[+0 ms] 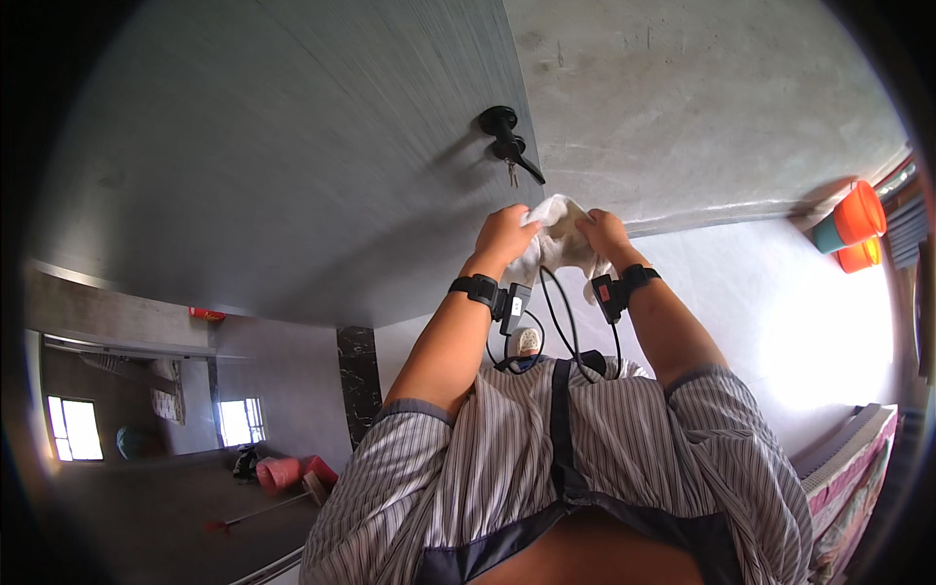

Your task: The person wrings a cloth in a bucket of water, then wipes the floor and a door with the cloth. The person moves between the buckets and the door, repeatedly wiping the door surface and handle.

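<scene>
A crumpled whitish cloth (pixel 559 227) is stretched between my two hands in front of my body. My left hand (pixel 506 235) pinches its left side, and my right hand (pixel 604 232) grips the opposite side. Folds hang down below both hands, and the lower part is partly hidden by my wrists. Just beyond the cloth stands a grey door (pixel 292 161) with a black lever handle (pixel 508 142). Keys (pixel 512 174) dangle from the lock under the handle. Neither hand touches the handle.
Orange and teal buckets (pixel 852 219) stand by the concrete wall (pixel 702 102) at right. A bed edge (pixel 852 468) is at lower right. Black cables (pixel 559 314) loop from my wrist devices. Past the door, pink-red buckets (pixel 278 474) and a long-handled tool (pixel 267 508) lie at left.
</scene>
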